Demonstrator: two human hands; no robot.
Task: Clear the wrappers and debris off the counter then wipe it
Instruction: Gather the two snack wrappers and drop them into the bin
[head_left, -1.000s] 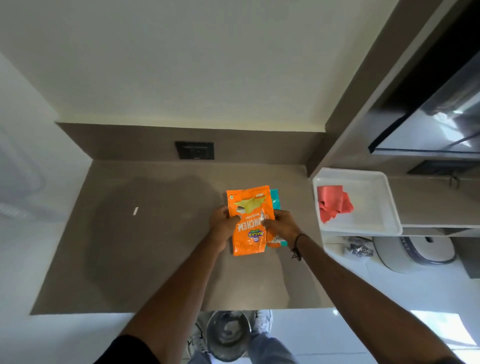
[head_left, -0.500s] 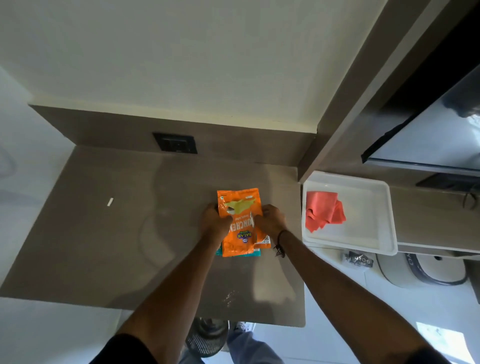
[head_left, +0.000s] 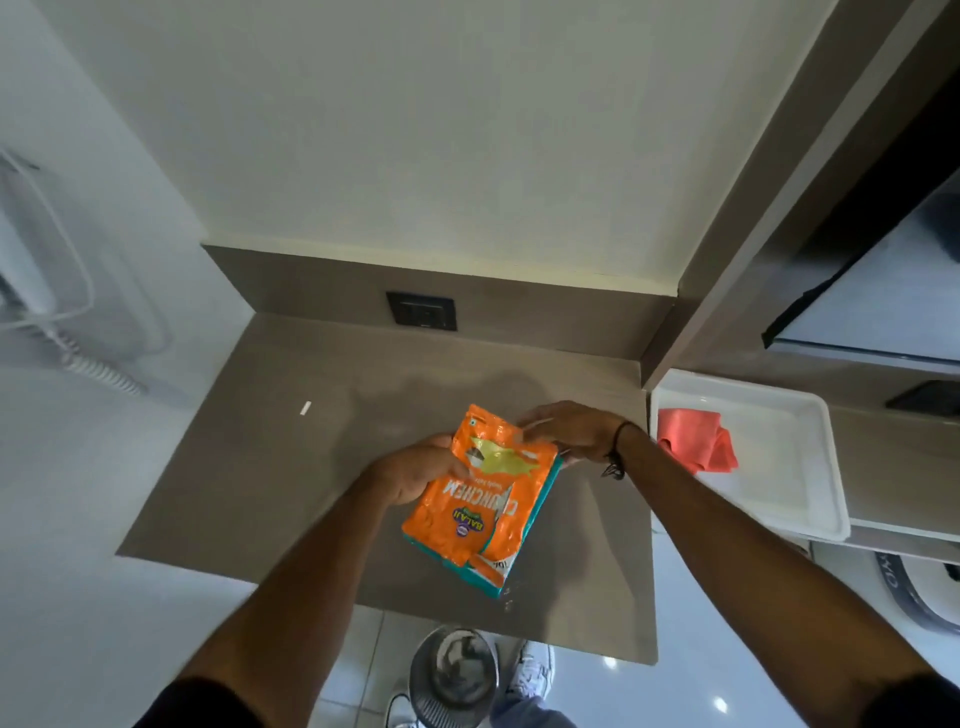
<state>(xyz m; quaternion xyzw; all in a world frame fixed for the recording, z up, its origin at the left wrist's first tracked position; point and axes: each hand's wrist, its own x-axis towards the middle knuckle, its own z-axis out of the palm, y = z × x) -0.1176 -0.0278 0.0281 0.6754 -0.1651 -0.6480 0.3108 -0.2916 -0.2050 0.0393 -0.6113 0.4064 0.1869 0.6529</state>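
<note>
An orange snack wrapper (head_left: 480, 499) with a teal wrapper stacked under it hangs tilted above the brown counter (head_left: 260, 467). My left hand (head_left: 415, 470) grips the stack at its left edge. My right hand (head_left: 569, 431) holds the top right corner, fingers pinched on it. A small white scrap (head_left: 305, 408) lies on the counter to the left. A few crumbs (head_left: 508, 597) sit near the counter's front edge.
A white tray (head_left: 779, 467) with a folded red cloth (head_left: 696, 447) stands on a shelf to the right. A mesh metal bin (head_left: 454, 675) stands on the floor below the counter's front edge, beside my shoe. A black socket plate (head_left: 421, 310) is on the backsplash.
The wrapper stack has lifted off the counter and tilted, its lower end swung toward the front edge. My right hand shifted from the wrapper's side up to its top corner.
</note>
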